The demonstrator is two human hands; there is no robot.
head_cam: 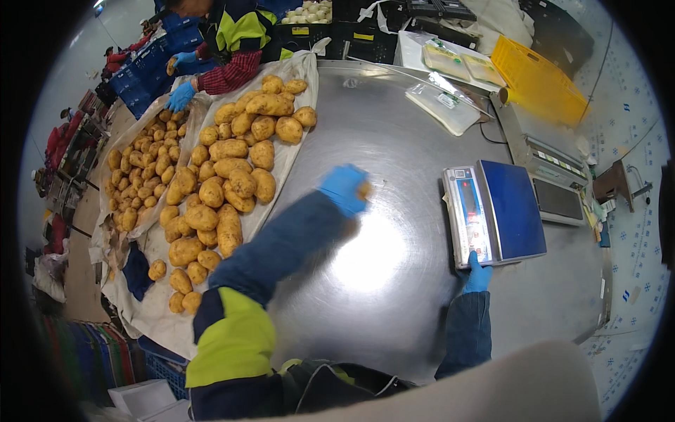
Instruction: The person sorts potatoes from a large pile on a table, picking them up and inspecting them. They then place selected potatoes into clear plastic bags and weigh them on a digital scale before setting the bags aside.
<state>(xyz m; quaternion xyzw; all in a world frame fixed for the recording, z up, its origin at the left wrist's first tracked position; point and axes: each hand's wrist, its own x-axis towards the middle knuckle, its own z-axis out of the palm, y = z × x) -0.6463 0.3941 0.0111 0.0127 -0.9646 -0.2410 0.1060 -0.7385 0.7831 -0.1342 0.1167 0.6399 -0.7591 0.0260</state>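
My left hand (343,190), in a blue glove and blurred by motion, is over the steel table (327,295). A yellow-brown potato (365,190) shows at its fingertips. On the right stands a digital scale (511,211) with a blue weighing plate and a lit red display. The blue-gloved right hand (477,277) is at the scale's near corner, its thumb on the button panel; its other fingers are mostly hidden at the edge. To the left lies a heap of large potatoes (229,166) on pale sheeting.
Smaller potatoes (145,169) lie farther left, where a co-worker's gloved hand (181,96) reaches over them. Clear plastic bags (443,108) rest at the table's far right, near a yellow crate (540,79). Another device with a dark plate (558,200) stands beyond the scale.
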